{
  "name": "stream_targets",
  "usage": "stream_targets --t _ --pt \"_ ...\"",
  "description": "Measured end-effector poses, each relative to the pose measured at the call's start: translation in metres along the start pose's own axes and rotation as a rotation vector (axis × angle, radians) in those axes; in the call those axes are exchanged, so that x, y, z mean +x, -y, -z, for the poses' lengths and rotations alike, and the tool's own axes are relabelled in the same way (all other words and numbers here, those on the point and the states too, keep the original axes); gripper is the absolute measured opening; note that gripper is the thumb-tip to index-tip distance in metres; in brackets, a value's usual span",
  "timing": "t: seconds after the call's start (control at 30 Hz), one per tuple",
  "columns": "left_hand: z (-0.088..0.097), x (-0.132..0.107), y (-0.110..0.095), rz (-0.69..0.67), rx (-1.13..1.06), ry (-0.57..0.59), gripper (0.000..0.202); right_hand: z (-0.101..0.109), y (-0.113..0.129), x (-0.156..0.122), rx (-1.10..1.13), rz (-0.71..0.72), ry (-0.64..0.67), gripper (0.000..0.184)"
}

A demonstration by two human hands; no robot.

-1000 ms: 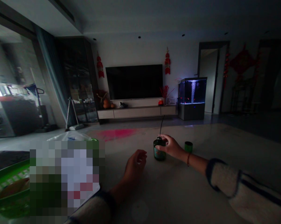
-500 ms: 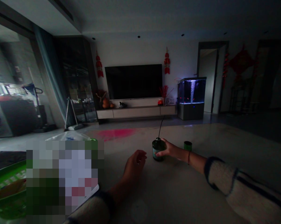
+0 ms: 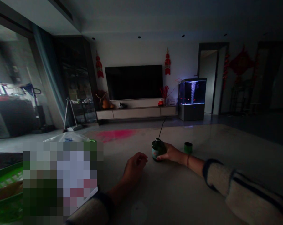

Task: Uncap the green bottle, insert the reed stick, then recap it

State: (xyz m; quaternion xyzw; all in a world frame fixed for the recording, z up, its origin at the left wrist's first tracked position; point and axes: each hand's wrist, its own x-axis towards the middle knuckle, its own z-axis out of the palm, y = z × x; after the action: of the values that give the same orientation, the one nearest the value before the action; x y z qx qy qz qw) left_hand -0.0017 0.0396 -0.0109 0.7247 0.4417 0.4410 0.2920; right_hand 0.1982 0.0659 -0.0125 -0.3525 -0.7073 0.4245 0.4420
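A dark green bottle (image 3: 155, 150) with a pale label stands upright on the table. From its narrow mouth rises a thin dark stick (image 3: 162, 128), leaning right. My right hand (image 3: 171, 152) is wrapped round the bottle's right side, the thumb low on its front. To the left of the bottle, apart from it, my left hand (image 3: 135, 164) hovers or rests near the tabletop with loosely curled fingers and nothing visible in them. A small green cap-like cylinder (image 3: 188, 147) stands on the table beyond my right wrist.
On the left are a green basket (image 3: 7, 206) and a clear plastic bag (image 3: 68, 137), with a blurred-out area beside them. A pink patch (image 3: 116, 135) marks the far tabletop (image 3: 179, 193). Beyond stand a TV cabinet (image 3: 136, 113) and a lit fish tank (image 3: 192, 92).
My right hand's grip has shifted on the bottle, and more of the label's front shows, with a reddish patch. My left hand has hardly moved. The view has shifted slightly.
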Motion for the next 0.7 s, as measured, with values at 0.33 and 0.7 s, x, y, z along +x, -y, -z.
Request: stream_targets --t 0.33,0.7 --pt "0.0 -0.001 -0.001 0.01 0.008 0.025 0.015 0.005 -0.006 0.002 -0.031 -0.013 0.063 0.067" --pt "0.0 0.001 0.0 0.019 0.04 0.036 0.016 0.01 -0.009 0.003 -0.083 -0.066 0.092 0.064"
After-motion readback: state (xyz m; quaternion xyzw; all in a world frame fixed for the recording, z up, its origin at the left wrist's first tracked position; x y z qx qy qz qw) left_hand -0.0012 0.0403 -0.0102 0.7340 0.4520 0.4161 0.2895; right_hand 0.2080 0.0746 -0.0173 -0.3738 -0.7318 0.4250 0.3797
